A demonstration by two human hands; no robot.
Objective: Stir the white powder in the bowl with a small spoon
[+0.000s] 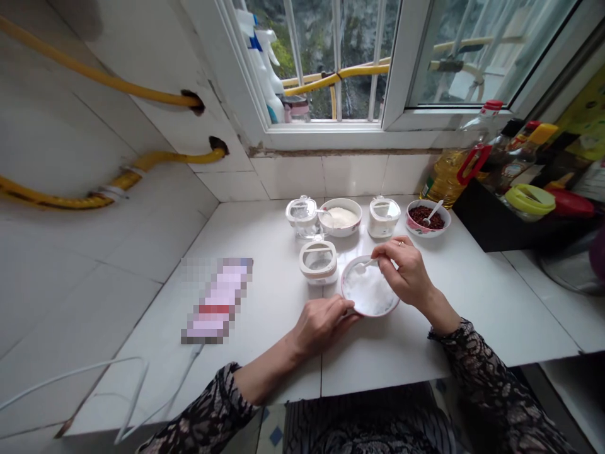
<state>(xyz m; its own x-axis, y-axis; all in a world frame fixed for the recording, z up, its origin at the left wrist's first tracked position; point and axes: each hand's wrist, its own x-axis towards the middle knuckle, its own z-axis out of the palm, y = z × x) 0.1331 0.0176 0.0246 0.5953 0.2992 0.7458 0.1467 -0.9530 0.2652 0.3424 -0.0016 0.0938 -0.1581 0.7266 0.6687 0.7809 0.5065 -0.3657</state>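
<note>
A small bowl of white granules, which could be salt or sugar, rests on the white tiled counter. My left hand grips its near left rim, thumb on top and fingers beneath. My right hand pinches the handle of a small white spoon, whose head is at the granules on the bowl's far left side. Left of the bowl stands a clear jar with a white-rimmed lid. Behind are another clear jar, a bowl of pale powder and a third jar with white contents.
A bowl of dark red bits with a white spoon stands back right, near an oil bottle and a black rack of bottles. A blurred-out phone with a white cable lies left. The window wall bounds the back.
</note>
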